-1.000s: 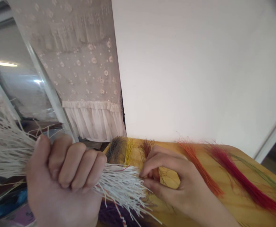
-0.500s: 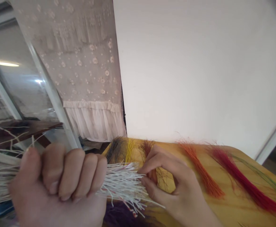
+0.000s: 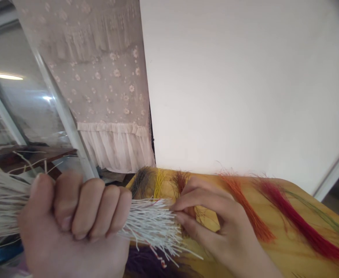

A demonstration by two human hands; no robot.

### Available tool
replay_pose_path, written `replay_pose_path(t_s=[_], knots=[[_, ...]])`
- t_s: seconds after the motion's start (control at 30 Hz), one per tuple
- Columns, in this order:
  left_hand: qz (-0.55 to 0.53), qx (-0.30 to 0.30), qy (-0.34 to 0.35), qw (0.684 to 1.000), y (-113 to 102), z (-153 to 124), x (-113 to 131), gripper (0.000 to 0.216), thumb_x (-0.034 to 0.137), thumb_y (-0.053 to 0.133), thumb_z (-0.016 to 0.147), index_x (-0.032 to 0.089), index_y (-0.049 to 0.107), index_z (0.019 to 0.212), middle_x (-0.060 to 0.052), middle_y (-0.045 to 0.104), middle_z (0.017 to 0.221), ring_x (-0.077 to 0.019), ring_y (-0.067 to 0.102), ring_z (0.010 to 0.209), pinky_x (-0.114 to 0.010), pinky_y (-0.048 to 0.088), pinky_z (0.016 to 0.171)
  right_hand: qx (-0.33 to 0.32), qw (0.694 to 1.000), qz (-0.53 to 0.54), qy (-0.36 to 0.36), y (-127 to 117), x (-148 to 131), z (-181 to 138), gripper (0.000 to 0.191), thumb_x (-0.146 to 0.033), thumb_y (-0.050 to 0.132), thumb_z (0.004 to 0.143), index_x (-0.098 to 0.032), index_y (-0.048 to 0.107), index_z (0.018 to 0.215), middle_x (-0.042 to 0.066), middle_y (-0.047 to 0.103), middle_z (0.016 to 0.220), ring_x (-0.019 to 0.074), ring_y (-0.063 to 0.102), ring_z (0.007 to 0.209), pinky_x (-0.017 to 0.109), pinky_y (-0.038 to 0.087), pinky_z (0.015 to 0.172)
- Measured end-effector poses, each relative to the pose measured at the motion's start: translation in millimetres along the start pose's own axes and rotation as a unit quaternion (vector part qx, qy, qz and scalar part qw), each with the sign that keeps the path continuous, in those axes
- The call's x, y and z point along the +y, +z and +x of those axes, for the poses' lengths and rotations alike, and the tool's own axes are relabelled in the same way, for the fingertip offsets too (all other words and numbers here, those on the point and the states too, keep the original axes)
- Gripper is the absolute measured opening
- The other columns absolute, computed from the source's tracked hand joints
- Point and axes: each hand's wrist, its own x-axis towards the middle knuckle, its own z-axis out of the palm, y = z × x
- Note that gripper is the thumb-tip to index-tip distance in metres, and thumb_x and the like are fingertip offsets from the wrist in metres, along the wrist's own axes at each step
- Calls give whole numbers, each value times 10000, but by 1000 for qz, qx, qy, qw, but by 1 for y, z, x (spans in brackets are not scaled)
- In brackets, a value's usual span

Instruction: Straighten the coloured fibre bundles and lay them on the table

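My left hand point(image 3: 76, 224) is closed in a fist around a thick bundle of thin white strands point(image 3: 153, 220). The strands fan out past the thumb on the left, and their trimmed-looking ends stick out on the right. A few red-marked bits show among them, one curled below the ends. At the tips of the bundle, my right hand point(image 3: 224, 216) pinches with thumb and forefinger on the end of a white strand. Behind the right fingers lies a reddish-brown strand bundle point(image 3: 179, 180), partly hidden.
On the yellowish wooden table point(image 3: 298, 256) lie grey point(image 3: 142, 183), yellow point(image 3: 159, 183), orange point(image 3: 249, 210), crimson point(image 3: 298, 218), green point(image 3: 311, 206) and purple point(image 3: 154, 262) strand bundles. A white panel point(image 3: 244, 85) rises behind, beside a lace curtain point(image 3: 105, 88) and glass door frames.
My left hand has shifted slightly to the right at the thumb side. The right finger and thumb have drawn closer together at the strand tips. The bundles on the table are unchanged.
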Motion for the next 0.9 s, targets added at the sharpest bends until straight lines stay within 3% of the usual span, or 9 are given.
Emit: replay_pose_path(t_s=[0.2,0.4,0.63,0.77,0.9], knots=[[-30,-7,2,1000,7,2,-3,461,369,559,913,205,360,531,93,270,363,-57,227,280,-169,401,325,-16,1000,-8,13,-8,-5,1,35,-146,693,826,-164,699,797,17,607,745,118,580,687,234,471,614],[-45,4,26,999,3,4,-2,447,340,474,957,207,344,551,86,360,369,-53,263,271,-167,389,309,-21,999,11,22,-22,-4,2,59,-142,695,825,-175,695,776,-1,585,710,106,555,638,234,465,588],[-34,-22,8,999,8,3,1,486,358,532,929,207,300,530,93,228,355,-64,197,267,-190,358,297,-20,999,25,30,-17,-4,1,72,-155,716,812,-168,682,750,-3,580,701,102,553,640,226,454,583],[-1,27,-19,999,18,-1,-5,505,388,586,886,216,276,528,97,126,366,-74,94,274,-220,293,266,-35,998,24,35,-12,-5,-1,68,-127,731,789,-173,688,763,1,585,723,116,564,671,242,456,605],[-23,55,-11,998,18,-1,-6,482,373,610,876,219,300,540,101,174,366,-63,97,273,-201,260,259,-59,997,29,39,-17,-7,-3,53,-131,722,801,-183,709,805,3,593,746,118,570,690,248,464,626]])
